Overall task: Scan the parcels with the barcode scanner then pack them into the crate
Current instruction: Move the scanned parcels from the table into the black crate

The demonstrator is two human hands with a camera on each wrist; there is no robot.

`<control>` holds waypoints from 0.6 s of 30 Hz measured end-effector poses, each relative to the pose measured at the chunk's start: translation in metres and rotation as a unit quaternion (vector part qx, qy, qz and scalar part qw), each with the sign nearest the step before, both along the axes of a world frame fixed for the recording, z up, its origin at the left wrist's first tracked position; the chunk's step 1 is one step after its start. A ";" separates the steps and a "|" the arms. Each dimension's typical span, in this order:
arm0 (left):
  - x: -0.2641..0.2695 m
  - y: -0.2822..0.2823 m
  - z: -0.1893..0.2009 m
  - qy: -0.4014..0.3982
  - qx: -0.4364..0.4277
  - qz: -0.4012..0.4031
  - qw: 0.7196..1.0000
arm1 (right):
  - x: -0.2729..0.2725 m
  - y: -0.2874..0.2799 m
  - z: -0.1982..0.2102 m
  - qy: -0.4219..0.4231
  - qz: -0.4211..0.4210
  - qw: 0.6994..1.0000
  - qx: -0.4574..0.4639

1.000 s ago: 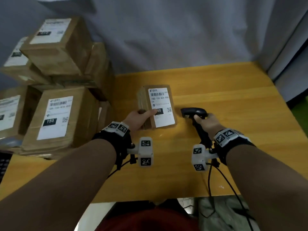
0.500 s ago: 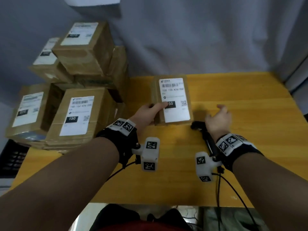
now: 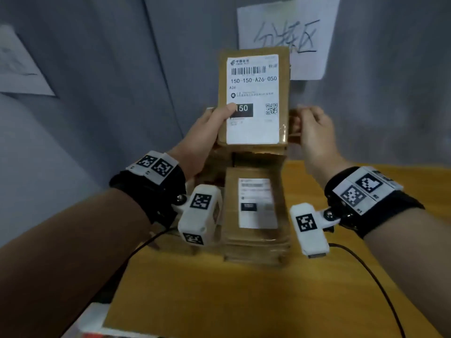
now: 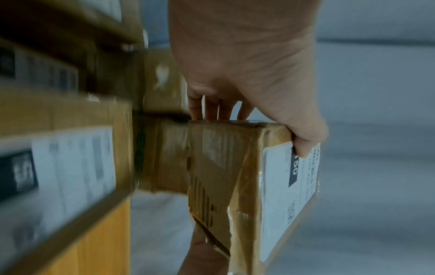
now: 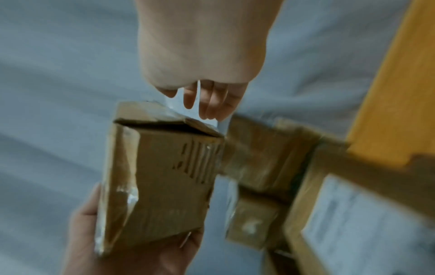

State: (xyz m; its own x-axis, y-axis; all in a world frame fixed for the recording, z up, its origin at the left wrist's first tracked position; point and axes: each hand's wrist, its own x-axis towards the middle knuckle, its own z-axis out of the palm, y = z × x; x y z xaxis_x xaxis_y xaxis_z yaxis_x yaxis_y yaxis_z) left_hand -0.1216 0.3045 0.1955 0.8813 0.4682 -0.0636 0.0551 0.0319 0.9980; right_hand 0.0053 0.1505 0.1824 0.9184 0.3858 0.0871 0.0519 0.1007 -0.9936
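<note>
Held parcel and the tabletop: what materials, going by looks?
Brown rectangular parcel: apparently corrugated cardboard, matte, with creased edges, glossy clear tape and a white paper label. Yellow tabletop: wood or wood-look laminate, smooth, with faint grain lines; can't tell which.

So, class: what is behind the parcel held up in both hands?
Behind the parcel hangs a white paper sign on the grey curtain. The parcel covers the sign's lower left part; only some handwriting shows.
</note>
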 end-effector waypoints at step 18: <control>-0.197 0.238 -0.091 0.055 -0.146 0.141 0.978 | -0.187 0.240 -0.041 0.097 0.242 0.943 -0.206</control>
State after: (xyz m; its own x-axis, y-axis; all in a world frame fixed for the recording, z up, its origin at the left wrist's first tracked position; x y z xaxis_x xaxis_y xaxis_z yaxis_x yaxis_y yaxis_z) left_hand -0.3182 0.5422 0.1044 0.6998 0.6395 -0.3182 0.1091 0.3446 0.9324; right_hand -0.1814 0.3907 0.1418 0.6094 0.7287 -0.3126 -0.0875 -0.3301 -0.9399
